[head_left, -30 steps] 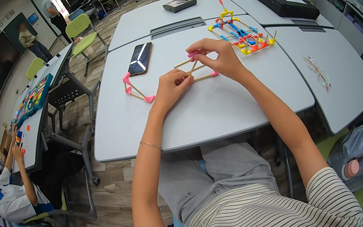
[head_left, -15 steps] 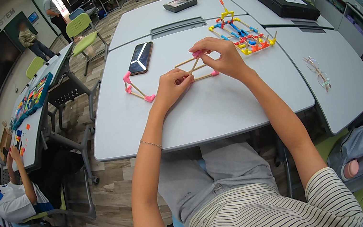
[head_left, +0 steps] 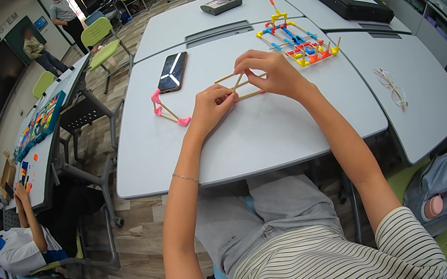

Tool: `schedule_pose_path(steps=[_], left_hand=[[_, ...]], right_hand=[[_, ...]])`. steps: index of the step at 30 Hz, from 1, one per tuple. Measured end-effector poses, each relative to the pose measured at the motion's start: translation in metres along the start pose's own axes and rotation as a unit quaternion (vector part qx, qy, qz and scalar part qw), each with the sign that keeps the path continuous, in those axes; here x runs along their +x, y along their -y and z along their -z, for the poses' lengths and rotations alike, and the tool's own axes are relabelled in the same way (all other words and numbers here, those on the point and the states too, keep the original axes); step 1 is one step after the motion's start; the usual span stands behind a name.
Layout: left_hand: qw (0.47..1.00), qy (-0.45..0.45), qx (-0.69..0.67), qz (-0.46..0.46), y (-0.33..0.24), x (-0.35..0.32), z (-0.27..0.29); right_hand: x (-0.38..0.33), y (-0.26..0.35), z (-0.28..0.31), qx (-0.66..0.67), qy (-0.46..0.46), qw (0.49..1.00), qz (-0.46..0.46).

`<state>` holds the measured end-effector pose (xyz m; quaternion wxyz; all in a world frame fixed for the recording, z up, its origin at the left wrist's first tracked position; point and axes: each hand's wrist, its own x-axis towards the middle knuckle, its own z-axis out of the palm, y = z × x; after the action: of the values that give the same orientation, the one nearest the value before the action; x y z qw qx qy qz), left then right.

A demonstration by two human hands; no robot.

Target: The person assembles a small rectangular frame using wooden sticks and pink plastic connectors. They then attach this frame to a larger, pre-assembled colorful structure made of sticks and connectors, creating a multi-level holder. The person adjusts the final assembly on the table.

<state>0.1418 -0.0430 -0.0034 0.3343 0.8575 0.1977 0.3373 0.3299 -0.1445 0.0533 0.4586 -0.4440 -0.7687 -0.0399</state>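
Observation:
My left hand (head_left: 212, 109) rests low on the table, thumb and fingers closed on a thin wooden stick (head_left: 236, 84) that slants up to the right. My right hand (head_left: 270, 73) pinches the upper end of that same stick; its fingers cover what is at the tip. Under my hands lie another wooden stick (head_left: 225, 78) and a lower one (head_left: 251, 95) with pink ends, partly hidden. To the left of my left hand sits a small frame of sticks joined by pink connectors (head_left: 184, 121).
Beyond my left hand is a phone (head_left: 173, 72). A colourful stick-and-connector model (head_left: 300, 42) stands to the right. Farther off are a black case (head_left: 352, 3) and a grey device (head_left: 222, 4). Glasses (head_left: 391, 89) lie on the right table. Another person (head_left: 24, 246) sits at left.
My right fingers have shifted and now cover the pink connector that showed at the stick's top. My left hand stays in place. A standing person at the far left has moved slightly left.

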Motion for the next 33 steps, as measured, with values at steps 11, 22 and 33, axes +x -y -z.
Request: schedule_pose_path(steps=[11, 22, 33], left_hand=[[1.0, -0.006, -0.003, -0.002, 0.0, 0.0, -0.001], [0.985, -0.113, 0.015, -0.127, -0.026, 0.003, -0.01], [0.978, -0.154, 0.014, -0.141, -0.016, 0.005, -0.012]], right_hand=[[-0.002, -0.005, -0.003, 0.011, -0.038, 0.999, -0.004], [-0.002, -0.003, -0.008, 0.063, -0.012, 0.997, -0.035], [0.0, 0.001, -0.014, 0.098, 0.006, 0.994, -0.05]])
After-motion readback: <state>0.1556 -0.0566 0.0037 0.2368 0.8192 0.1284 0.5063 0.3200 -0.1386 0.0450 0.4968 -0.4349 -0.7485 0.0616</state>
